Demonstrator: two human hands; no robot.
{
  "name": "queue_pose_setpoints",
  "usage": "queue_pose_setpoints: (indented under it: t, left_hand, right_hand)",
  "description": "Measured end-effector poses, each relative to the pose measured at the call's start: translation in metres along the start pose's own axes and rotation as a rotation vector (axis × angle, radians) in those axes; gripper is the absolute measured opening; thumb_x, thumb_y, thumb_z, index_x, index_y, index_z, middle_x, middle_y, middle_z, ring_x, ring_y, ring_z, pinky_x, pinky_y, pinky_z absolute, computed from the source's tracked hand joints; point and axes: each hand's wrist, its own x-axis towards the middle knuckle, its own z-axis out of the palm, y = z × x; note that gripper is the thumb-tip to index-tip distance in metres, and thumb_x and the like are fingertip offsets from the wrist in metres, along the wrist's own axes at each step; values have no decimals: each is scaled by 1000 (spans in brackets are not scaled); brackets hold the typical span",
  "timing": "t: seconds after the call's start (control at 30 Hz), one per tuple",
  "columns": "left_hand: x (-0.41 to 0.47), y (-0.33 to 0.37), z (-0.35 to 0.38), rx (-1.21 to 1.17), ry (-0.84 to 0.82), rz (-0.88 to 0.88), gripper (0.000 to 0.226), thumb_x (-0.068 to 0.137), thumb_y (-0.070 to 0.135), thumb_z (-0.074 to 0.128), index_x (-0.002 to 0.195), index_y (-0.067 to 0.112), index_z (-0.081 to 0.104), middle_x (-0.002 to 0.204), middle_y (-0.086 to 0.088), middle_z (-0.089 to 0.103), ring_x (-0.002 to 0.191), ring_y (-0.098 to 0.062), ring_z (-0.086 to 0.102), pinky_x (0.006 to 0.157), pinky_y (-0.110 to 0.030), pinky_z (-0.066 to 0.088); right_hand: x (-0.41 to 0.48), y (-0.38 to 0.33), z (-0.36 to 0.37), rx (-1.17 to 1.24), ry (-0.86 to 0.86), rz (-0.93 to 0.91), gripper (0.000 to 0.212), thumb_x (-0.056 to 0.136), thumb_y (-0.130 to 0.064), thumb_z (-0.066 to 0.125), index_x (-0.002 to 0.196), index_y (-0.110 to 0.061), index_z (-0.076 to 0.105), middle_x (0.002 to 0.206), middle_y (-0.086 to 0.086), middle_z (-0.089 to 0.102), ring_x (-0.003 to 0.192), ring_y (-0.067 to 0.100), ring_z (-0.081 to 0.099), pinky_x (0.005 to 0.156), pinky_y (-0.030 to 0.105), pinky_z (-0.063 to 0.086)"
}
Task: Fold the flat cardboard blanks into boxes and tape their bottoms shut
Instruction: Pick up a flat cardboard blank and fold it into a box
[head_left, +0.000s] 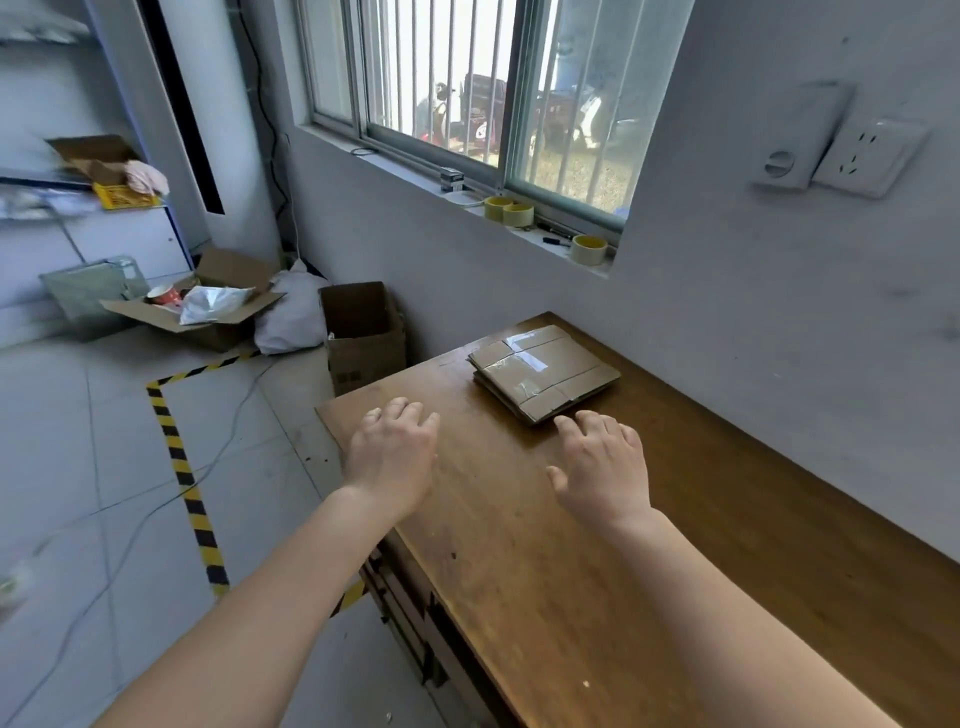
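Note:
A small stack of flat cardboard blanks, bound with clear tape, lies on the wooden table near its far end. My right hand hovers palm down just in front of the stack, fingers spread, its fingertips close to the stack's near corner. To the left, my left hand hangs over the table's left edge, fingers loosely curled and holding nothing. Rolls of yellowish tape sit on the window sill: a pair and a single roll.
An open cardboard box stands on the floor past the table's far corner, beside a white bag and another open box with rubbish. Black-and-yellow floor tape and a cable cross the tiled floor. A wall runs along the table's right side.

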Motion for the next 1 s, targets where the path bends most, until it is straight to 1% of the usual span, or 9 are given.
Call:
queue_pose_setpoints:
  t: [0.17, 0.37, 0.67, 0.8, 0.9, 0.93, 1.0]
  left_hand:
    - [70, -6, 31, 20, -24, 62, 38, 93, 32, 51, 130, 21, 51, 137, -2, 49, 134, -21, 35, 107, -36, 30]
    - [144, -7, 65, 41, -103, 135, 34, 91, 25, 50, 124, 22, 52, 132, -1, 51, 128, -20, 39, 101, -32, 35]
    - [231, -4, 124, -7, -231, 215, 32, 90, 29, 51, 121, 22, 53, 129, 0, 53, 125, -20, 42, 95, -32, 39]
    - [269, -4, 154, -48, -280, 249, 35, 91, 36, 52, 124, 22, 53, 128, 0, 53, 124, -21, 43, 95, -34, 41]
    - [298, -4, 174, -93, -313, 252, 38, 93, 41, 50, 125, 21, 50, 133, -3, 49, 126, -23, 42, 97, -37, 43]
    - [307, -5, 182, -114, -324, 246, 42, 94, 41, 49, 130, 20, 46, 138, -5, 45, 128, -24, 40, 98, -38, 42]
    - [323, -5, 195, -167, -381, 211, 56, 97, 41, 44, 145, 16, 30, 153, -8, 28, 137, -26, 30, 104, -40, 37]
  right_hand:
    - [52, 11, 32, -12, -42, 59, 54, 87, -46, 58, 134, -24, 46, 138, 4, 49, 129, 23, 42, 106, 38, 29]
    - [106, 31, 62, -21, -122, 121, 50, 87, -44, 58, 131, -24, 48, 131, 3, 52, 123, 23, 46, 103, 38, 33]
    - [155, 46, 105, -19, -242, 257, 46, 88, -44, 57, 128, -23, 49, 125, 4, 52, 116, 23, 48, 99, 37, 35]
    - [174, 44, 128, 3, -293, 333, 46, 89, -44, 56, 129, -22, 48, 125, 4, 52, 117, 24, 48, 100, 38, 36]
    - [188, 41, 147, 22, -347, 397, 48, 91, -45, 54, 131, -21, 47, 128, 5, 52, 120, 24, 46, 101, 37, 35]
    - [193, 39, 153, 32, -362, 421, 48, 91, -46, 53, 132, -21, 46, 129, 5, 51, 120, 24, 46, 102, 37, 35]
    - [201, 37, 164, 66, -385, 486, 51, 92, -50, 51, 132, -19, 46, 127, 5, 53, 119, 24, 47, 100, 37, 37]
